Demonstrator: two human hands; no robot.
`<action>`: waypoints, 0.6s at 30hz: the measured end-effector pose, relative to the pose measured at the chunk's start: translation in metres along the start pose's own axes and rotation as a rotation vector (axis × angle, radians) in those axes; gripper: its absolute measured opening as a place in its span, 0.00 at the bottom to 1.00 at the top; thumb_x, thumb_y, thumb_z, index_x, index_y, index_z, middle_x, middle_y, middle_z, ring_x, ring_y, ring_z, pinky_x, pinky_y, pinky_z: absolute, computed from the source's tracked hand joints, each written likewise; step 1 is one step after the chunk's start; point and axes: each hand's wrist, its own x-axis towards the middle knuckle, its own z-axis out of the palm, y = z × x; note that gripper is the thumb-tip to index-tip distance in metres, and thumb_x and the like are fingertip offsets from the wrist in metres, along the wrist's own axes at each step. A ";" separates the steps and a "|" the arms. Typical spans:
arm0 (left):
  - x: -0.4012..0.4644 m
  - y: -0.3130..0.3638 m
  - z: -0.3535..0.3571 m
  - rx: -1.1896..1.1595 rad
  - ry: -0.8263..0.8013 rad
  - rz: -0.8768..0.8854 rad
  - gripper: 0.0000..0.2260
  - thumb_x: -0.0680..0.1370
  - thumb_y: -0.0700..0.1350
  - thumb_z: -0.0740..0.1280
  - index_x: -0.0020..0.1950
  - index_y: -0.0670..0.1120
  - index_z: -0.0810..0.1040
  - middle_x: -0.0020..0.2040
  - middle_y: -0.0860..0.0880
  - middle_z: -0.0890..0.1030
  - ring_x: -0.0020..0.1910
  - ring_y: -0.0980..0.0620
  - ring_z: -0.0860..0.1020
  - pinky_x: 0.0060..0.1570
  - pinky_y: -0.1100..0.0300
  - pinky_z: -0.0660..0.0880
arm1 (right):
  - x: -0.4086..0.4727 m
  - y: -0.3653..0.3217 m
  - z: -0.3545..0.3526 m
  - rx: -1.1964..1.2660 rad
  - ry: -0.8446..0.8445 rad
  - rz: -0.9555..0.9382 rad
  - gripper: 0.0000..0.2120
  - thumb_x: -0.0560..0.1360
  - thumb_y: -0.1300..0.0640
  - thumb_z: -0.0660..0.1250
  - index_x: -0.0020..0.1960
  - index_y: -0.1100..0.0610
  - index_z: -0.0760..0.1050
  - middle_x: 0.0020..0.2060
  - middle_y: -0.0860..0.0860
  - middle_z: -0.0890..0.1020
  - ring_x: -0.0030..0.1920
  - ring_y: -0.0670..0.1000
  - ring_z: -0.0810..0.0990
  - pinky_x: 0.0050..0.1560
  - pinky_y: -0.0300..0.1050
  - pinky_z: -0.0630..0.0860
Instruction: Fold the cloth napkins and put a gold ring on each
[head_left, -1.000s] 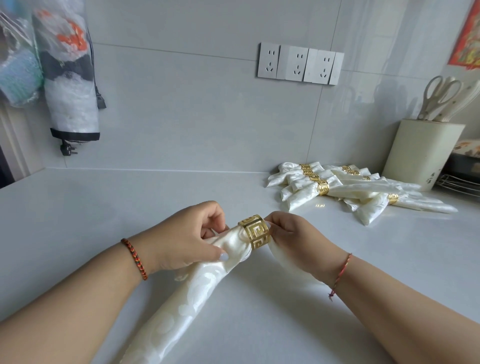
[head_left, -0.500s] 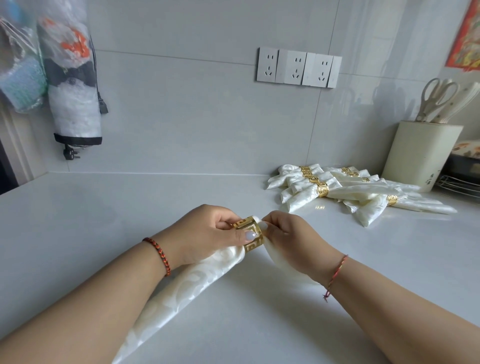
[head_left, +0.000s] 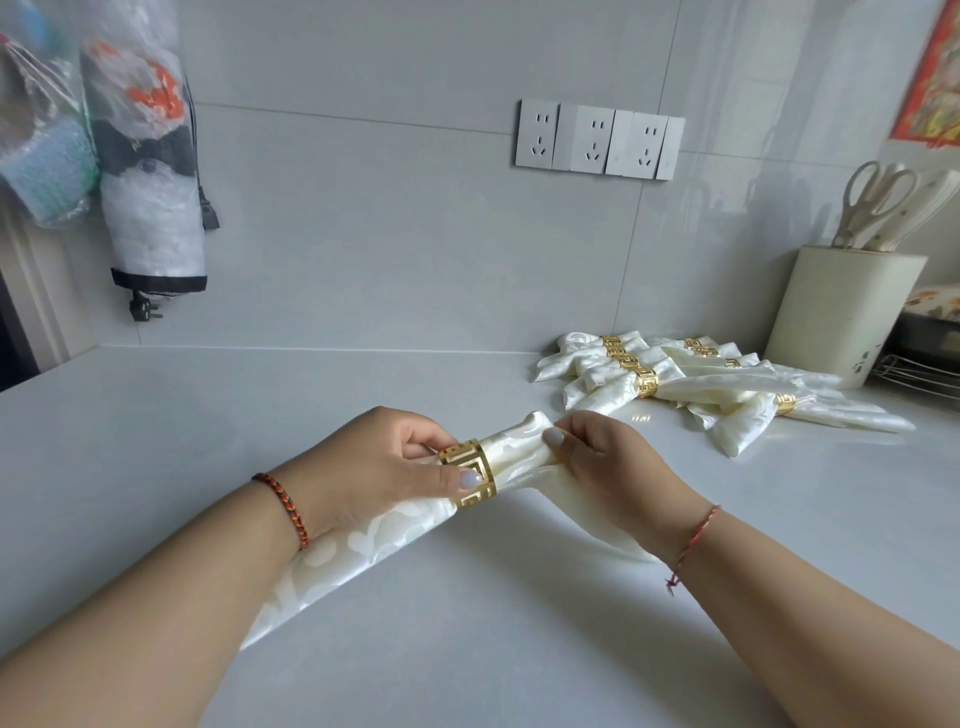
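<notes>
Ring slid further down since 0.5 s ago; more cloth shows past it. Counter (head_left: 156, 441) under both hands. Finished napkins (head_left: 691, 384) beyond right hand (head_left: 608, 462), which pinches napkin (head_left: 514, 447) tip. Left hand (head_left: 384, 462) grips gold ring (head_left: 470, 475).

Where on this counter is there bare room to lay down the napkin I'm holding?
Bare white counter lies left of your left hand, up to the wall. The near strip between your forearms is bare too. Far right is crowded: the pile of ringed cream napkins beside the cream utensil holder.
</notes>
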 end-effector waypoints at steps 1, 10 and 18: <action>-0.001 -0.002 -0.001 0.007 -0.006 -0.001 0.25 0.58 0.61 0.76 0.49 0.49 0.83 0.44 0.51 0.86 0.46 0.55 0.84 0.52 0.62 0.75 | 0.000 0.001 -0.001 0.007 -0.025 0.010 0.11 0.80 0.55 0.61 0.39 0.55 0.74 0.27 0.44 0.72 0.26 0.39 0.68 0.29 0.31 0.65; -0.001 -0.006 0.000 0.115 -0.055 -0.026 0.26 0.57 0.60 0.78 0.49 0.51 0.78 0.41 0.55 0.86 0.40 0.57 0.82 0.46 0.62 0.76 | -0.006 0.000 -0.002 -0.101 -0.182 -0.251 0.04 0.77 0.47 0.65 0.50 0.41 0.70 0.42 0.45 0.79 0.42 0.39 0.77 0.46 0.35 0.72; 0.000 -0.011 -0.006 0.001 -0.049 -0.043 0.19 0.72 0.63 0.69 0.32 0.50 0.73 0.27 0.53 0.70 0.27 0.57 0.65 0.28 0.65 0.63 | -0.002 0.006 0.001 0.067 -0.190 -0.164 0.07 0.76 0.54 0.68 0.42 0.56 0.73 0.25 0.40 0.71 0.27 0.40 0.66 0.30 0.31 0.62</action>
